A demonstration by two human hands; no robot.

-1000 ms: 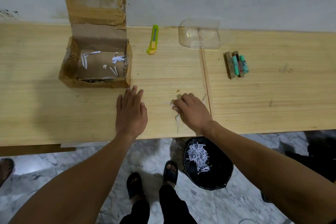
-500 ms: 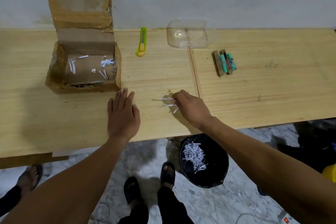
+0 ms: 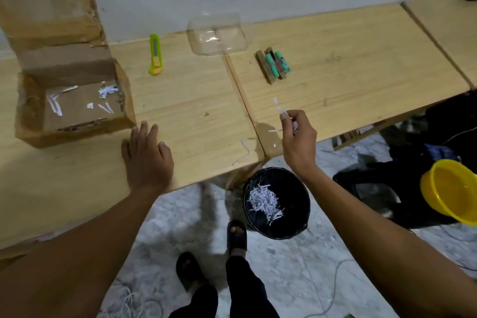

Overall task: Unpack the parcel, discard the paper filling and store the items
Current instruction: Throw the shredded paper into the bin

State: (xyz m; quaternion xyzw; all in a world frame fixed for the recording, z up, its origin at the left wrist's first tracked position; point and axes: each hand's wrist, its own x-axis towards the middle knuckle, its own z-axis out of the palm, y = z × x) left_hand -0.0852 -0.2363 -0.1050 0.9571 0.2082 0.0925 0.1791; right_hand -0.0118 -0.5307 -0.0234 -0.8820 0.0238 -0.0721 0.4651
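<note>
The open cardboard parcel sits at the table's left with a few white paper strips on its floor. My left hand rests flat on the table, fingers apart, just right of the box. My right hand is lifted over the table's front edge, pinching several white paper strips. Below it on the floor stands a black bin holding shredded paper. The unpacked items, green tubes and brown sticks, lie at the back right. A few loose strips lie near the table edge.
A green utility knife and a clear plastic container lie at the back by the wall. A yellow bowl sits on dark things at the right. Cables run over the marble floor near my sandalled feet.
My right hand has lifted off the table with paper strips and moved right toward the edge above the bin. The left hand has stayed flat. The camera has tilted.
</note>
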